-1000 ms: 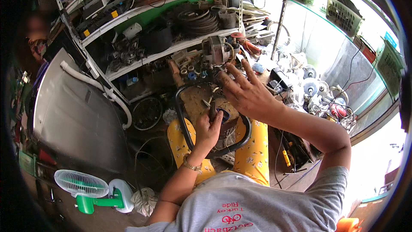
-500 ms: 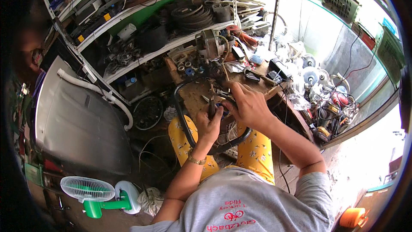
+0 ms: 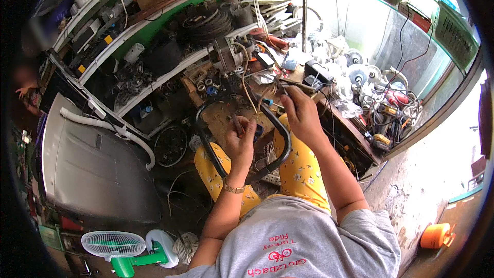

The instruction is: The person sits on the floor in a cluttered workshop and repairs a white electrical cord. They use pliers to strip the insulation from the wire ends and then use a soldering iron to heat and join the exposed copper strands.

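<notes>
My left hand (image 3: 241,144) is closed, its thumb beside the lower end of a pale electrical cord (image 3: 249,94). A slim dark piece (image 3: 235,121) sticks up from its fingers; its kind is unclear. Further right, my right hand (image 3: 304,117) is raised with its fingers curled around something dark, mostly hidden. A black tubular frame (image 3: 282,155) loops around the left hand and over my knees. Behind the hands, a motor (image 3: 224,54) sits on the cluttered wooden workbench (image 3: 218,123). A small blue part (image 3: 267,102) lies between the hands.
Metal shelves (image 3: 170,67) full of parts stand at the back left. Fan parts and power tools (image 3: 383,123) crowd the right side near a glass case. A grey metal panel (image 3: 98,159) with a white hose leans at left. A green-and-white fan (image 3: 114,245) stands lower left.
My hands have drawn apart: the right moved right and up, the left slightly left and down. The pale cord now shows between them. The whole view has shifted a little.
</notes>
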